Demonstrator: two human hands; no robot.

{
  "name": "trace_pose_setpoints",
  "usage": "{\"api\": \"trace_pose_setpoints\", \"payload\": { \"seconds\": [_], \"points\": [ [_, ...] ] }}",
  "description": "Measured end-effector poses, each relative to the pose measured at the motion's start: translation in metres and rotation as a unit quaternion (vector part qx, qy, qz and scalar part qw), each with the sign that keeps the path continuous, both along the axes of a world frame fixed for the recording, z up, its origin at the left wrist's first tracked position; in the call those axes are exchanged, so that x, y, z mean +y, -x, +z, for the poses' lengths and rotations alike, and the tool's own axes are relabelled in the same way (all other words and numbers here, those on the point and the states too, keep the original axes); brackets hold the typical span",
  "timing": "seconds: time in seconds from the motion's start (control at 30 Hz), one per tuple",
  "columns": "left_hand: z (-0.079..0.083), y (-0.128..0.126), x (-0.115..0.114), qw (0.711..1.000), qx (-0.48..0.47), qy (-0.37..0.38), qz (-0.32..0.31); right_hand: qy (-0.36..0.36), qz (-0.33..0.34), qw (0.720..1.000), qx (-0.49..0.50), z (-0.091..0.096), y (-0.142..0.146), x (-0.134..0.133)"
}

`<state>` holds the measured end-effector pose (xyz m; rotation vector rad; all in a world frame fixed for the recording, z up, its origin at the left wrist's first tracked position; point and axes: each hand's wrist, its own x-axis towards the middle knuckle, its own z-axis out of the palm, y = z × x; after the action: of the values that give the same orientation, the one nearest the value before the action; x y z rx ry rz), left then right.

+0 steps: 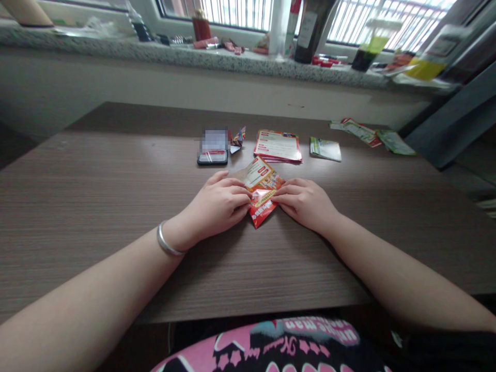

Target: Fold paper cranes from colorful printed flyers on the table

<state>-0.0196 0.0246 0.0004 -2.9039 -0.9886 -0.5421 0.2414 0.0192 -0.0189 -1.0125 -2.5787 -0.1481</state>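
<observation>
A folded red and white printed paper (261,194) lies on the brown wooden table (116,196), its lower corner pointing toward me. My left hand (217,204), with a silver bangle on the wrist, presses its curled fingers on the paper's left edge. My right hand (306,201) pinches the paper's right edge with fingers together. Both hands meet over the middle of the paper.
Behind the paper lie a phone (213,147), a small folded paper figure (237,140), a stack of red leaflets (278,146), a smaller green and white stack (325,149) and loose leaflets (360,130). Bottles and clutter line the stone windowsill (232,59).
</observation>
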Motion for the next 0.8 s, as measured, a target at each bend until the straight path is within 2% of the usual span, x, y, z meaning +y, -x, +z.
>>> {"api": "trace_pose_setpoints", "payload": {
  "seconds": [0.23, 0.4, 0.63, 0.8],
  "points": [
    [0.0010, -0.0058, -0.0046, 1.000, 0.013, -0.001, -0.018, 0.014, -0.004, 1.000, 0.008, 0.0047, 0.0032, 0.0004],
    [-0.0022, -0.0055, -0.0008, 0.995, 0.036, 0.003, -0.088, 0.018, 0.011, 1.000, 0.015, 0.0069, 0.0048, 0.0000],
    [-0.0006, -0.0063, -0.0014, 0.996, 0.025, 0.025, -0.081, 0.013, 0.028, 0.999, 0.027, 0.0049, 0.0044, 0.0019],
    [-0.0004, -0.0049, 0.0020, 0.991, 0.000, 0.048, -0.126, 0.016, 0.013, 0.998, 0.057, 0.0042, 0.0037, 0.0015]
  ]
}}
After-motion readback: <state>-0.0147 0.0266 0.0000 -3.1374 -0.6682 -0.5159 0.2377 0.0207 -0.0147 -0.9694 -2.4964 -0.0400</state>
